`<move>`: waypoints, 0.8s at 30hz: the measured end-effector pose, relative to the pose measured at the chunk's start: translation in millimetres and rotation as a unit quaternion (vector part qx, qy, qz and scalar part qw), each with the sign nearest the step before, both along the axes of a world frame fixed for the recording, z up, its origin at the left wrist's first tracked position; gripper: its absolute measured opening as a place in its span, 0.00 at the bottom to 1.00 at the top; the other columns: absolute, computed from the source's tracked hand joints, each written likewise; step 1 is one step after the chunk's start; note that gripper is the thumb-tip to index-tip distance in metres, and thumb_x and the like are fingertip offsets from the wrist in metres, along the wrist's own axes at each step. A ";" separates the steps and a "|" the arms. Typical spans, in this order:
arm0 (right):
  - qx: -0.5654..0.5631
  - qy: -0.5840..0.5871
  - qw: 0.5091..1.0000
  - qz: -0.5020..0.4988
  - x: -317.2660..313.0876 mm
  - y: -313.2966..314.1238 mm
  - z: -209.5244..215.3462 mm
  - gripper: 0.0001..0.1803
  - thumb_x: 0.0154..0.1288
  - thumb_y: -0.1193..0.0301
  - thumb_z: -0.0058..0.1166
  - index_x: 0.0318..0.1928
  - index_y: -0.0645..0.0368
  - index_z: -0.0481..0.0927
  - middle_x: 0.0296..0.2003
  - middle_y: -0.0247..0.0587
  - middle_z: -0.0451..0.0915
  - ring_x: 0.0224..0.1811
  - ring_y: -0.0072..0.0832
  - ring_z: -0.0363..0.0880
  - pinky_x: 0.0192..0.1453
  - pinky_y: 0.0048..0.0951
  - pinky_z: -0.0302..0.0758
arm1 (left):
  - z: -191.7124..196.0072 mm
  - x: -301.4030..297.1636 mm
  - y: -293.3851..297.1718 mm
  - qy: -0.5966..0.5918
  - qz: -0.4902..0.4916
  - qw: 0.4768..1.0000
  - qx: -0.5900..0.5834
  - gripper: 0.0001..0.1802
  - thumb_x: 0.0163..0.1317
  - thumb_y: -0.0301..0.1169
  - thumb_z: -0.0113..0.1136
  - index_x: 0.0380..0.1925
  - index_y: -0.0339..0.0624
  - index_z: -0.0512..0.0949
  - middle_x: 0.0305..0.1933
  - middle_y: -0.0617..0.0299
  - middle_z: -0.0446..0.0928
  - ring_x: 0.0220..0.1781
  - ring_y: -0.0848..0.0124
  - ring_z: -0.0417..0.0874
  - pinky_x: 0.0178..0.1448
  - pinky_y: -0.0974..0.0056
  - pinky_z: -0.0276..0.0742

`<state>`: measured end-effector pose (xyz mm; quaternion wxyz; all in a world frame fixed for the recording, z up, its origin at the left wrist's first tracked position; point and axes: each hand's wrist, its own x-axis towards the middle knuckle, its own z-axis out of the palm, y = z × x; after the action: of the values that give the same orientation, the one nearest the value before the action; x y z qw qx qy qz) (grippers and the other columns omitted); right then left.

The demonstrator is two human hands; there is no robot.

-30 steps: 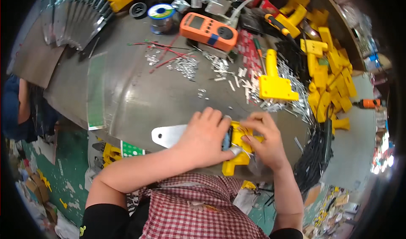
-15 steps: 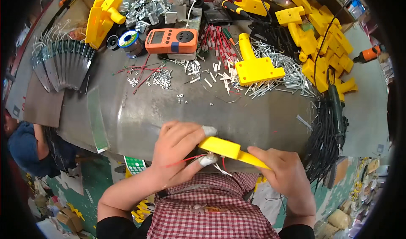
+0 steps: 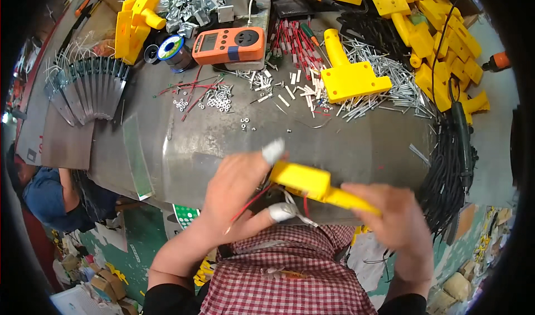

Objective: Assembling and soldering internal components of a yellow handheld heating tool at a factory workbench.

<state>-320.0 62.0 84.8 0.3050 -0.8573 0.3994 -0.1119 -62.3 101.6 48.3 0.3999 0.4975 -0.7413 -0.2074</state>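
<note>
In front of my apron I hold a yellow plastic tool housing off the bench by its handle, with my right hand closed round it. Beside its other end is my left hand, thumb and forefinger spread apart, white covers on both tips. A red wire lies along the left palm, and white wires hang under the housing near the thumb. Whether the left fingers touch the wires or housing is hard to tell. Another yellow housing lies on the bench beyond, beside long screws.
An orange meter, a solder spool and small nuts lie across the bench. Metal blades fan out at left. Yellow housings, a hanging dark tool and black cords are at right. A person sits at far left.
My left thumb and forefinger have spread away from the housing. The housing and my right hand appear a little farther right, and the whole view has shifted slightly.
</note>
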 end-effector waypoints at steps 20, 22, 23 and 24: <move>-0.174 0.012 0.985 0.015 63.1 -47.4 -66.8 0.11 0.48 0.72 0.62 0.31 0.58 0.74 0.32 0.40 0.73 0.39 0.37 0.72 0.47 0.38 0.62 | -37.9 -22.8 -55.9 0.136 0.049 0.966 0.212 0.08 0.59 0.24 0.60 0.38 0.35 0.78 0.37 0.59 0.81 0.40 0.73 0.81 0.47 0.68 0.75; -0.132 0.004 0.991 0.000 60.5 -48.8 -70.7 0.10 0.49 0.71 0.62 0.31 0.59 0.74 0.33 0.40 0.73 0.40 0.38 0.72 0.46 0.39 0.62 | -46.0 -24.1 -56.2 0.276 0.011 0.925 0.260 0.08 0.60 0.26 0.60 0.38 0.34 0.77 0.40 0.59 0.81 0.40 0.76 0.80 0.48 0.69 0.76; -0.133 0.007 0.991 0.007 61.5 -49.9 -70.9 0.10 0.49 0.71 0.62 0.31 0.59 0.74 0.33 0.40 0.73 0.40 0.38 0.72 0.46 0.39 0.62 | -46.7 -22.8 -56.9 0.282 0.015 0.924 0.258 0.08 0.60 0.26 0.60 0.38 0.34 0.77 0.40 0.59 0.81 0.40 0.76 0.80 0.48 0.69 0.76; -0.145 0.026 0.989 0.011 62.7 -49.5 -71.1 0.10 0.49 0.71 0.61 0.31 0.59 0.74 0.32 0.39 0.73 0.40 0.37 0.72 0.46 0.39 0.62 | -45.9 -20.9 -56.9 0.282 0.009 0.917 0.282 0.09 0.61 0.26 0.60 0.40 0.34 0.76 0.40 0.60 0.81 0.42 0.76 0.80 0.49 0.69 0.75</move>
<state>-257.4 12.5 13.7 0.1680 -0.8996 0.3768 -0.1434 -83.2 44.7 2.4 0.4372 0.5169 -0.5039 -0.5364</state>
